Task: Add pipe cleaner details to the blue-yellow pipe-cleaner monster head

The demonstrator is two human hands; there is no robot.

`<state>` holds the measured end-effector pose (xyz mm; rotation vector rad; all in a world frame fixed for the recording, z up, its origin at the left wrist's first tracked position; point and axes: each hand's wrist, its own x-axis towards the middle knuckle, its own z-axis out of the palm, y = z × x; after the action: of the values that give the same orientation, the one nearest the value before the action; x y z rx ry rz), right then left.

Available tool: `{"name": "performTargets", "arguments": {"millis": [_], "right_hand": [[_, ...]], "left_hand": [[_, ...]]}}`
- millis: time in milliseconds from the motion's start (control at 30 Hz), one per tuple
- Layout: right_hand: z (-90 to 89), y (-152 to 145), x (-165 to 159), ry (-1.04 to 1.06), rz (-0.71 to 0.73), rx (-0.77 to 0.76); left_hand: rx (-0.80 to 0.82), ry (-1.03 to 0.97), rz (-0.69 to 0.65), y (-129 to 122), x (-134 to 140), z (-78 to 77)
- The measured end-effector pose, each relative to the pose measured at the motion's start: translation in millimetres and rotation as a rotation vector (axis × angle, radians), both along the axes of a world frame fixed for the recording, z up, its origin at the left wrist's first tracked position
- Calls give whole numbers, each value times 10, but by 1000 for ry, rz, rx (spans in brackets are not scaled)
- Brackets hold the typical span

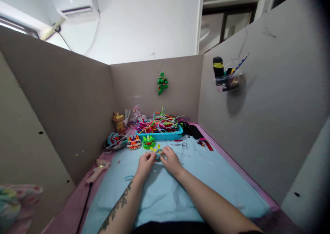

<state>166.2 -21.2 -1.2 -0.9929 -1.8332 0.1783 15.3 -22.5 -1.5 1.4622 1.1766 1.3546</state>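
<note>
Between both hands is a small blue-grey fuzzy pipe-cleaner figure with yellow tips on top. My left hand pinches its left side, while the fingers of my right hand close on its right side. Part of the figure is hidden behind the fingers. Just beyond it sit a green pipe-cleaner figure and an orange and white one. A pair of scissors lies a little farther right on the light blue cloth.
A blue tray heaped with colourful pipe cleaners stands at the back. At left are a dark bowl, a yellow-lidded cup and a corded glue gun. Grey partitions enclose the table; a holder hangs at right.
</note>
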Motion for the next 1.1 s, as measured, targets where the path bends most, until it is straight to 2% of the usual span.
{"name": "performTargets", "arguments": {"millis": [267,400,767,1100], "right_hand": [[20,-5,-2,24,107,-115],[-9,13,-3,-16,108,-129],[33,12,10,5,28,-94],[-24,70,36,24,-85,-73]], "left_hand": [[51,48,34,31,-23,-23],[98,53,28,12,-18,-7],[78,2,-19,-10,8,18],[48,26,-20,-20,-24,23]]}}
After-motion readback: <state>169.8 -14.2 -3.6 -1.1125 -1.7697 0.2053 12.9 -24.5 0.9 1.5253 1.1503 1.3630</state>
